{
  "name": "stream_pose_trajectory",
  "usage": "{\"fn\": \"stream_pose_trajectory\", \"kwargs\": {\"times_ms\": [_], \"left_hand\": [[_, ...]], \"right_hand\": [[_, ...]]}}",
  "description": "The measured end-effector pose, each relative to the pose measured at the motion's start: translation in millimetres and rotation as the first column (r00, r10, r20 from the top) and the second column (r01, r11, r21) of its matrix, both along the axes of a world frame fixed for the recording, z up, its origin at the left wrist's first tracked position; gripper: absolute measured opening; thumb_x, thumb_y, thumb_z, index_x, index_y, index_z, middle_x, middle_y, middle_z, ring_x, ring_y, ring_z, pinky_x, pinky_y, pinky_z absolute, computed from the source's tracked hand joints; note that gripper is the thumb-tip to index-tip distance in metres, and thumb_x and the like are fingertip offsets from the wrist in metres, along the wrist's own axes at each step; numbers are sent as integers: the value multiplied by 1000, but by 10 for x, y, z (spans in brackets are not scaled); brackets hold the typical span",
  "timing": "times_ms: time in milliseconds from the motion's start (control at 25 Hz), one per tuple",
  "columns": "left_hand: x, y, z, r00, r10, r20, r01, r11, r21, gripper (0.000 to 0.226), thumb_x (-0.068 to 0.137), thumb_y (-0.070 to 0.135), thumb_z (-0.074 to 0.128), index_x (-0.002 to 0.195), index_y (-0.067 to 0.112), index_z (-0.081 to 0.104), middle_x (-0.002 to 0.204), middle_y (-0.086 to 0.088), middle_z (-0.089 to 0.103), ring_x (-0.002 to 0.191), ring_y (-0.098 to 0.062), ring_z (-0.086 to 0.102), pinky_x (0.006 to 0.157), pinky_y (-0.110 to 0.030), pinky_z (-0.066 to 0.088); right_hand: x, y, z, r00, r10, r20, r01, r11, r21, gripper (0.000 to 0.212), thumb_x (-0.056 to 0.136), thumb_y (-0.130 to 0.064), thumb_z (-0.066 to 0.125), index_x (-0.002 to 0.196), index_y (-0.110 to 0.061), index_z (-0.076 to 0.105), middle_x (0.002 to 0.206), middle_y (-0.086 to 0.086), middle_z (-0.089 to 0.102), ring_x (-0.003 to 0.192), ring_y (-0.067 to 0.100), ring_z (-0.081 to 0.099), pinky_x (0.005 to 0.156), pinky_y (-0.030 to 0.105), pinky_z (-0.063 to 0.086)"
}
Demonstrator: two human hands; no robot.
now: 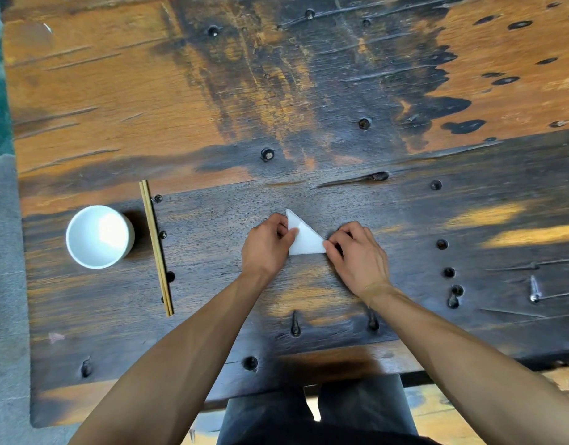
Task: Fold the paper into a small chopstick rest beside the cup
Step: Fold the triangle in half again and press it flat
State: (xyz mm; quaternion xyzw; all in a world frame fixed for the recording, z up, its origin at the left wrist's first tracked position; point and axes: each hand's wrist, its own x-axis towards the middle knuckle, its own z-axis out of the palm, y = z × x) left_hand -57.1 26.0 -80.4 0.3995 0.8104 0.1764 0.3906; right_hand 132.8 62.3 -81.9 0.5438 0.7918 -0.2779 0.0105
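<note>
From the head camera we see our left hand (266, 242) and right hand (357, 252) pinching the triangular paper (304, 240) on the table (405, 91), well right of the cup (98, 236), seemingly mid-crease; uneven pressure could skew the fold.

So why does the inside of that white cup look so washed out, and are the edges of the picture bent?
Head view: bright light glares inside the cup, which casts a shadow rightward toward the chopsticks; the wide lens bows the table edges; hands and paper stay sharp.
</note>
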Motion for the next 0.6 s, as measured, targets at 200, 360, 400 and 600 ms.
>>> {"fn": "stream_pose_trajectory", "kwargs": {"times_ms": [200, 360, 400, 600], "left_hand": [[-7, 80, 27, 993, -49, -104, 45, 998, -34, 17, 90, 37, 65, 97, 23, 57, 80, 11, 63, 79, -17, 61, 61, -32, 47], [-19, 110, 30, 987, -52, -152, 46, 998, -41, 24, 91, 40, 63, 107, 25, 55, 78, 12, 59, 78, -20, 59, 59, -31, 42], [-28, 116, 29, 985, -55, -164, 49, 998, -44, 26, 91, 41, 63, 109, 25, 54, 80, 11, 60, 79, -21, 60, 60, -32, 45], [-99, 161, 37, 975, -109, -194, 102, 994, -49, 30, 91, 43, 62, 114, 26, 52, 83, 7, 64, 80, -23, 61, 63, -34, 48]], "right_hand": [[-27, -2, 32, 999, 22, 34, -23, 999, 28, 17, 97, -35, 53, 100, -19, 59, 105, 1, 53, 95, 24, 53, 68, 31, 41], [-50, 4, 37, 997, 25, 79, -27, 999, 31, 18, 97, -35, 52, 102, -19, 58, 104, 2, 52, 92, 24, 53, 67, 31, 41], [-66, 10, 38, 996, 15, 91, -18, 1000, 26, 18, 97, -36, 52, 104, -20, 56, 104, 2, 51, 92, 23, 52, 66, 31, 39], [-90, 14, 41, 995, -2, 101, 0, 1000, 20, 25, 96, -35, 53, 117, -20, 52, 110, 3, 52, 96, 24, 52, 66, 32, 39]]}}
